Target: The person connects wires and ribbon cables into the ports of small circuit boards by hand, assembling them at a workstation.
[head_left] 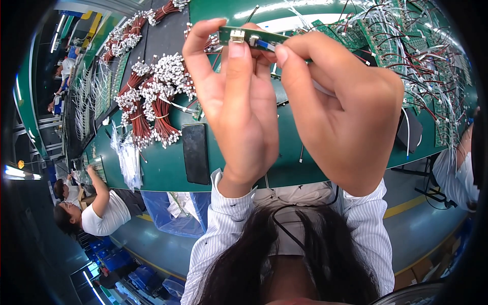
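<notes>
A narrow green circuit board [226, 34] is raised above the bench, gripped between the thumb and fingers of my left hand [231, 101]. On it sit a white connector [237, 35] and a smaller connector [253, 39], next to my left thumb tip. From the smaller one a short flat cable with a blue end [263, 44] runs to my right hand [345, 101]. The right thumb and index finger are pinched together on this cable at the board's right end. My right fingers hide the rest of the cable.
Bundles of red-brown wires with white plugs [160, 96] lie on the green bench [229, 173], left of my hands. A black phone-like slab [195, 153] and clear plastic bags [127, 155] are nearer. Wired circuit boards [406, 51] pile up at right. A blue-lined bin [168, 216] stands below the edge.
</notes>
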The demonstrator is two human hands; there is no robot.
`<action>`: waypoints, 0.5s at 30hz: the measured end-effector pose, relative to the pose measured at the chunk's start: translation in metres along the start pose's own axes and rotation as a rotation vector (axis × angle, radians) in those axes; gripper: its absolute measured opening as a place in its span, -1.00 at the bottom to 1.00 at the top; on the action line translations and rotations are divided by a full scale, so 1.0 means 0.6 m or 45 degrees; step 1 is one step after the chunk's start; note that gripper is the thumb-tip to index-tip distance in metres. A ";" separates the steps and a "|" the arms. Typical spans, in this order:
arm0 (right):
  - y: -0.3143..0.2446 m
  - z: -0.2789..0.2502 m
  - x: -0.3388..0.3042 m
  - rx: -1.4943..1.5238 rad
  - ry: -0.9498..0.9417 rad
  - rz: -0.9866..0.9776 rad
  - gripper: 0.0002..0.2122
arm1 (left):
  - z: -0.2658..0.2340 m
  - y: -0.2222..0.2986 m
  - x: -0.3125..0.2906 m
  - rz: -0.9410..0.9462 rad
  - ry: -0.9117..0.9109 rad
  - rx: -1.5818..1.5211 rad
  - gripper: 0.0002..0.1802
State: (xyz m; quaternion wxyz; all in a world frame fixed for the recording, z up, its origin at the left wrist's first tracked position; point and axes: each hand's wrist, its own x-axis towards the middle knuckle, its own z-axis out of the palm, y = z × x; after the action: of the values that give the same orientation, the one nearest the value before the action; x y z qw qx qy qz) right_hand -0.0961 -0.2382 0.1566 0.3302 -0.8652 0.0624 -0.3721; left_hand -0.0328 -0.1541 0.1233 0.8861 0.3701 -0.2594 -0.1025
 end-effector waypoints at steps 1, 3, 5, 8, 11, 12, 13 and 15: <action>0.000 0.000 0.000 0.000 0.001 0.001 -0.99 | 0.001 0.000 0.001 -0.017 0.025 -0.050 -0.62; 0.002 -0.001 0.000 0.001 0.002 -0.011 -1.00 | 0.004 0.000 0.002 -0.037 0.048 -0.101 -0.62; 0.002 0.000 0.000 0.000 0.006 -0.012 -0.99 | 0.005 0.002 0.002 -0.055 0.069 -0.094 -0.62; 0.002 0.001 -0.001 -0.001 0.014 -0.011 -0.99 | 0.007 0.004 0.002 -0.059 0.080 -0.085 -0.62; 0.002 0.001 -0.001 -0.007 0.015 0.005 -0.99 | 0.006 0.003 0.001 -0.066 0.074 -0.096 -0.62; 0.002 0.000 -0.001 -0.009 0.009 0.015 -0.99 | 0.006 0.003 0.000 -0.067 0.073 -0.096 -0.62; 0.002 0.000 -0.001 -0.009 0.010 0.016 -0.99 | 0.006 0.003 0.000 -0.069 0.079 -0.096 -0.62; 0.002 0.000 -0.001 -0.008 0.015 0.015 -0.99 | 0.006 0.003 0.000 -0.073 0.084 -0.097 -0.62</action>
State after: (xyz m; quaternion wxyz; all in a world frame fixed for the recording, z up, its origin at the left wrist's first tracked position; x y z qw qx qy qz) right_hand -0.0966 -0.2389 0.1557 0.3293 -0.8636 0.0705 -0.3752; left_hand -0.0347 -0.1551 0.1266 0.9044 0.3464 -0.2153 -0.1254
